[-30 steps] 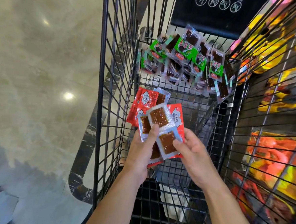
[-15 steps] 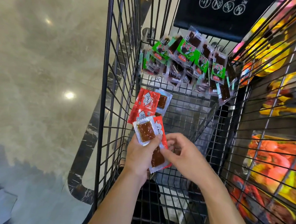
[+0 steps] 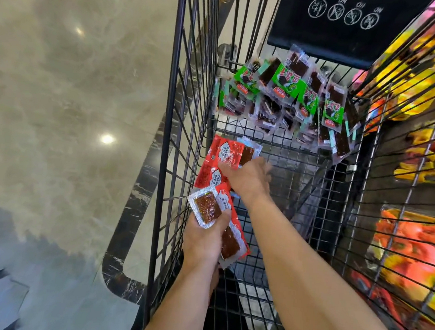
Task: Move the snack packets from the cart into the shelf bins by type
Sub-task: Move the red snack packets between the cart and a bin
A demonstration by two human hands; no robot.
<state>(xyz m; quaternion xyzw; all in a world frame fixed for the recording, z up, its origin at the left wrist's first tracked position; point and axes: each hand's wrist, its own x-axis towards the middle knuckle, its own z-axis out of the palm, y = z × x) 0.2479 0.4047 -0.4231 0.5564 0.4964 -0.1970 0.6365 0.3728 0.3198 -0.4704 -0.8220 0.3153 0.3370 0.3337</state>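
Note:
Inside the black wire cart (image 3: pixel 173 136), my left hand (image 3: pixel 203 238) grips a small stack of red snack packets (image 3: pixel 208 210) with clear windows showing brown pieces. Farther in, my right hand (image 3: pixel 246 178) reaches onto more red packets (image 3: pixel 225 152) lying against the cart's left wall, its thumb on them; whether the fingers have closed on them is unclear. A heap of green-labelled packets (image 3: pixel 288 92) fills the cart's far end.
A black sign panel (image 3: pixel 336 26) with round icons stands at the cart's far end. Shelf bins of yellow and orange packets (image 3: pixel 411 243) show through the right wall. Polished stone floor (image 3: pixel 61 102) lies to the left.
My right hand left the stack in my left hand and moved forward onto the red packets by the left wall. The left hand lowered slightly with its stack.

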